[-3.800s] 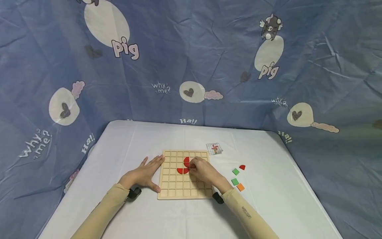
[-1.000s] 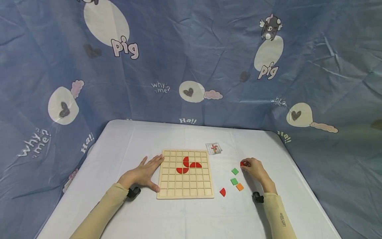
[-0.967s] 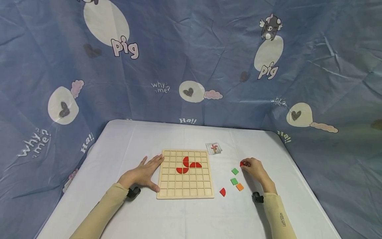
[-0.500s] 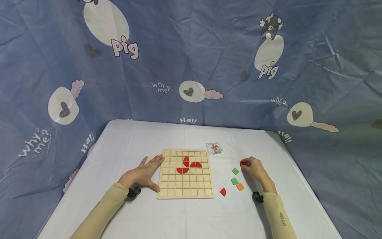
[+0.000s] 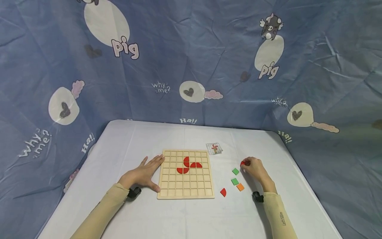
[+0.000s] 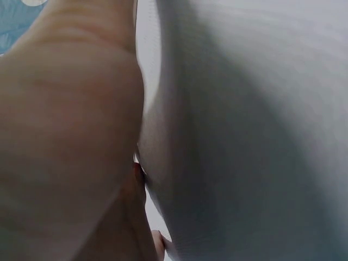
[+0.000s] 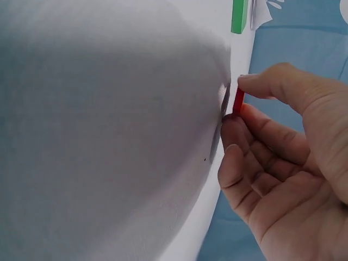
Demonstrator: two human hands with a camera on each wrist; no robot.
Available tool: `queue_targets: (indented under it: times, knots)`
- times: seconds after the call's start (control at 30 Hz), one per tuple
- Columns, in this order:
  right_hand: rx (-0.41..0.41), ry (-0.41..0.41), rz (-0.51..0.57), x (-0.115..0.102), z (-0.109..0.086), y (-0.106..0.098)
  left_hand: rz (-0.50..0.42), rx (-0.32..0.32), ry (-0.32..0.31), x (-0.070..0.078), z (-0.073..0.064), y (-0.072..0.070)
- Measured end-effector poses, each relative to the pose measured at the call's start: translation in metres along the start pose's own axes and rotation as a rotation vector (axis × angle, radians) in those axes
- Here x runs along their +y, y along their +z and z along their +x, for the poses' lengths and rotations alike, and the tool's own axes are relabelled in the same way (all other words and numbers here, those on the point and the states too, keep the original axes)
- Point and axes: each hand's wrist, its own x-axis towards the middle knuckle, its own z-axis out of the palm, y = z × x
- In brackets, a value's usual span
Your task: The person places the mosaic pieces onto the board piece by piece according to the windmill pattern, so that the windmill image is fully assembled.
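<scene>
My left hand [image 5: 145, 174] lies with spread fingers along the left edge of a wooden grid board [image 5: 179, 192]; fingertips and thumb touch its frame. Several red quarter-circle tiles sit in the board's cells, among them an upper tile [image 5: 186, 159], a left tile [image 5: 179, 170] and a right tile [image 5: 199, 165]. To the right of the board, my right hand [image 5: 254, 168] pinches a red quarter-circle tile [image 7: 238, 100] between thumb and fingers, low over the tabletop. In the left wrist view the palm side of the left hand [image 6: 70, 147] fills much of the picture.
Right of the board lie two green square tiles [image 5: 235, 171], an orange square tile [image 5: 240, 187] and another red quarter-circle tile [image 5: 223, 192]. A small pattern card [image 5: 214, 148] lies behind them, off the board's far right corner. The table has a white cloth [image 5: 143, 215]; a blue printed curtain [image 5: 167, 66] hangs behind.
Since the oldest frame, my right hand has left the board for the right side and gripped a red tile. Another red tile now lies near the board's near right corner. The left hand has stayed put.
</scene>
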Motion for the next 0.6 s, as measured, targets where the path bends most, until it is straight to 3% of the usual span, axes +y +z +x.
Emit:
queue_targets:
  times: [0.3, 0.6]
  knots:
    - [-0.007, -0.025, 0.051, -0.019, -0.005, -0.001, 0.005, 0.002, 0.003, 0.001, -0.001, 0.0]
    - [-0.027, -0.174, 0.078, -0.067, -0.009, 0.011, 0.013, -0.009, -0.006, 0.001, 0.0, -0.002]
